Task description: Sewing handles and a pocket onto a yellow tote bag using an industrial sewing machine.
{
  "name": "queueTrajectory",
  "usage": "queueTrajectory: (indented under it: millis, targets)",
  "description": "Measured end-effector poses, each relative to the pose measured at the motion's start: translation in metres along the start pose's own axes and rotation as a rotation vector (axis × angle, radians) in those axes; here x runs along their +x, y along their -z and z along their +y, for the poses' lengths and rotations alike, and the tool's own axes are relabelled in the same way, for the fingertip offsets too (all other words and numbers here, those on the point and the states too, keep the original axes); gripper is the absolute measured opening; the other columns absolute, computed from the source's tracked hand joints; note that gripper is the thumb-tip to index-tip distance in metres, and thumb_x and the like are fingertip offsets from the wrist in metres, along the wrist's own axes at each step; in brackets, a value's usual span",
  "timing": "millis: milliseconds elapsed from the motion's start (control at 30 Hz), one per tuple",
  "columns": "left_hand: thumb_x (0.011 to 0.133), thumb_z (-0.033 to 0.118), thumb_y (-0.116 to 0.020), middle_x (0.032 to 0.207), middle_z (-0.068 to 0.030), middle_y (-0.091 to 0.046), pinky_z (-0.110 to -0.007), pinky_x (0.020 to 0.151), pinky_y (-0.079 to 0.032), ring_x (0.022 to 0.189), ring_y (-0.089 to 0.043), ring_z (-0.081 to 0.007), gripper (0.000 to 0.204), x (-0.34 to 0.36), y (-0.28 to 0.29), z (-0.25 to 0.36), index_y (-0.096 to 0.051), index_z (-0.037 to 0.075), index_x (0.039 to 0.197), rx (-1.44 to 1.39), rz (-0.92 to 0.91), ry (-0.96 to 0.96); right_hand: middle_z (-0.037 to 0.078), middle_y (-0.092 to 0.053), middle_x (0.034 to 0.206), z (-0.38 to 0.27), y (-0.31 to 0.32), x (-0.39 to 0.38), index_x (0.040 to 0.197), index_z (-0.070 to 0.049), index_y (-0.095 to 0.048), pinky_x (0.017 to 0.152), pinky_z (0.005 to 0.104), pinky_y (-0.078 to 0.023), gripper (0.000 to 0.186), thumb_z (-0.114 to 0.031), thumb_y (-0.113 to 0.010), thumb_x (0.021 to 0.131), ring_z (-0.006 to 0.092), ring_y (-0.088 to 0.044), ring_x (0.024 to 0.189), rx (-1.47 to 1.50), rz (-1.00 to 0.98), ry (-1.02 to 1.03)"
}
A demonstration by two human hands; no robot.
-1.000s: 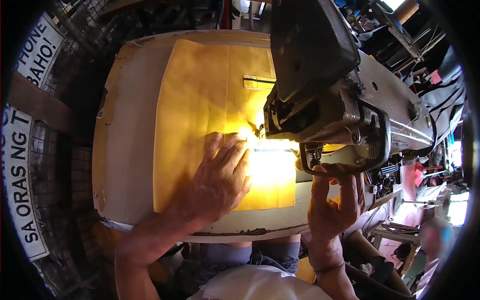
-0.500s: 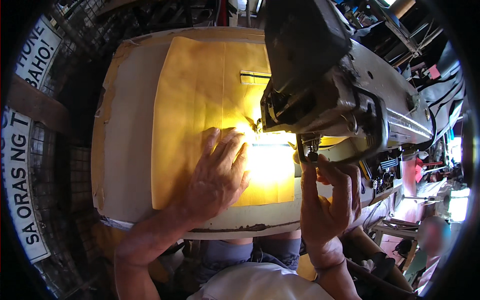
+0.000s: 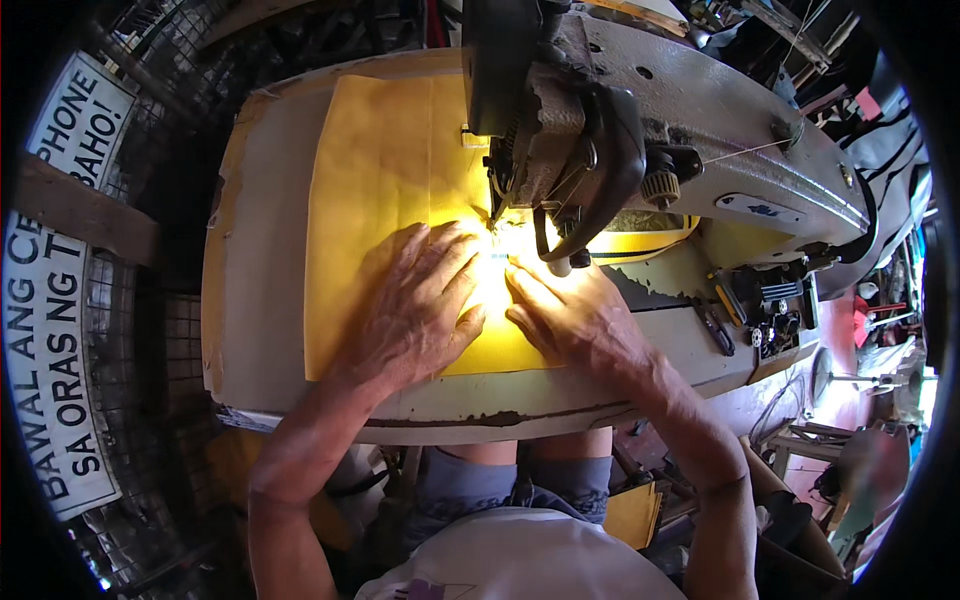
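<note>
A yellow sheet of material (image 3: 365, 190) lies flat under the needle area of a worn sewing machine (image 3: 690, 110). My left hand (image 3: 425, 305) rests on it with fingers stretched out, just left of the brightly lit needle area. To the right of that spot, my right hand (image 3: 585, 315) is laid over the sheet with its fingers extended. Its fingertips come near the presser foot, and the machine's curved black lever hangs beside them. Glare and the machine head hide the needle and part of the sheet.
The sewing table (image 3: 265, 220) has a peeling edge. On its right lie a yellow-handled cutter (image 3: 730, 300), dark snips (image 3: 714, 330) and a tray of small metal parts (image 3: 785, 325). Signs (image 3: 70, 370) hang on wire mesh at left. A fan (image 3: 822, 375) stands at right.
My right hand has left the lever under the machine head and now lies on the sheet. My view has shifted, so the machine appears farther left.
</note>
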State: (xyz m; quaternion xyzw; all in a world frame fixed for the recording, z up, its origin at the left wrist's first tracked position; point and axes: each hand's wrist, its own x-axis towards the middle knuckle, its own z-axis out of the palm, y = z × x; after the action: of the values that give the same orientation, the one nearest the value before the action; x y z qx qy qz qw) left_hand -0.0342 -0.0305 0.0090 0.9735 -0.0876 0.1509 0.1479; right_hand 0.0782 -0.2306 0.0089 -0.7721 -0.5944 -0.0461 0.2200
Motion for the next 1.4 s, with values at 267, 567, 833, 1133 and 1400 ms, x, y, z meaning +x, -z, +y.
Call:
queueTrajectory:
  millis: [267, 567, 833, 1133, 1400]
  targets:
    - [0.084, 0.020, -0.072, 0.126, -0.0229, -0.060, -0.050, 0.116, -0.037, 0.127, -0.052, -0.0409, 0.044, 0.001, -0.001, 0.013, -0.064, -0.005, 0.120, -0.059, 0.040, -0.023, 0.014, -0.067, 0.096, 0.000, -0.001, -0.004, 0.116, 0.000, -0.067, 0.082, 0.0428, -0.048, 0.031, -0.018, -0.068, 0.091, 0.0318, -0.062, 0.089, 0.032, 0.052, -0.043]
    - [0.086, 0.023, -0.071, 0.133, -0.0262, -0.053, -0.048, 0.114, -0.039, 0.128, -0.049, -0.0443, 0.057, -0.001, -0.009, 0.014, -0.056, -0.006, 0.132, -0.143, 0.022, 0.038, 0.014, -0.068, 0.100, 0.008, 0.000, -0.003, 0.115, -0.003, -0.071, 0.078, 0.0422, -0.049, 0.031, -0.018, -0.071, 0.089, 0.0322, -0.063, 0.086, 0.014, 0.130, -0.005]
    - [0.087, 0.024, -0.070, 0.131, -0.0264, -0.053, -0.048, 0.115, -0.038, 0.129, -0.048, -0.0435, 0.058, 0.003, -0.006, 0.011, -0.053, -0.007, 0.134, -0.111, -0.009, -0.027, 0.019, -0.066, 0.115, 0.015, 0.012, -0.035, 0.116, -0.002, -0.069, 0.096, 0.0460, -0.048, 0.033, -0.016, -0.073, 0.086, 0.0347, -0.062, 0.108, -0.002, 0.118, -0.074]
    - [0.086, 0.021, -0.070, 0.133, -0.0286, -0.051, -0.048, 0.117, -0.036, 0.132, -0.046, -0.0443, 0.058, 0.006, -0.004, 0.012, -0.052, -0.009, 0.132, -0.123, 0.004, -0.028, 0.018, -0.052, 0.145, 0.045, 0.060, -0.148, 0.141, -0.003, -0.055, 0.112, 0.0462, -0.040, 0.045, -0.007, -0.063, 0.098, 0.0352, -0.049, 0.136, -0.528, 0.631, -0.685]
    - [0.084, 0.020, -0.074, 0.138, -0.0290, -0.047, -0.047, 0.121, -0.032, 0.136, -0.043, -0.0439, 0.065, 0.005, -0.003, 0.012, -0.048, -0.014, 0.133, -0.133, -0.037, 0.004, 0.020, -0.046, 0.152, 0.061, 0.039, -0.167, 0.150, -0.001, -0.042, 0.117, 0.0464, -0.034, 0.054, -0.012, -0.061, 0.100, 0.0370, -0.042, 0.141, -0.498, 0.659, -0.789]
